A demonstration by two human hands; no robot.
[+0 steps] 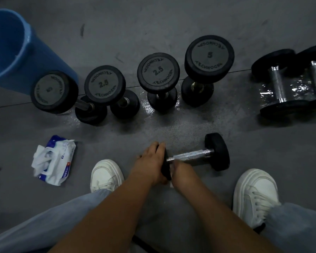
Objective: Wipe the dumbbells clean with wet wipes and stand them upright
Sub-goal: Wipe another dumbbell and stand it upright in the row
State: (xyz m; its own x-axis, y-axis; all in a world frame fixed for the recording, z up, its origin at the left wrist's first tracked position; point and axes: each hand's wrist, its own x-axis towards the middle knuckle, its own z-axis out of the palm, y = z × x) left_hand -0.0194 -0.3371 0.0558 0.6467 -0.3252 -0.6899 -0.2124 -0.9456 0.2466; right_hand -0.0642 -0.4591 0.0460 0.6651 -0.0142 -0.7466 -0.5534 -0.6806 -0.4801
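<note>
A small black dumbbell [193, 154] with a chrome handle lies on the floor between my feet. My left hand [150, 161] grips its left head from above, fingers curled over the rim. My right hand [181, 170] sits just right of that head, under the handle, holding a white wet wipe [171, 184] of which only slivers show. Its fingers are mostly hidden. Several black dumbbells stand upright in a row behind: two marked 2.5 [104, 84] [158, 70], one marked 5 [209, 56], and one leaning [52, 91] at the left. The open wet wipe pack [53, 161] lies at the left.
A blue bucket [9, 46] stands at the far left behind the row. Two larger dumbbells [288, 79] lie on their sides at the far right. My white shoes [106, 175] [255, 196] flank the hands. The grey floor shines wet below the standing row.
</note>
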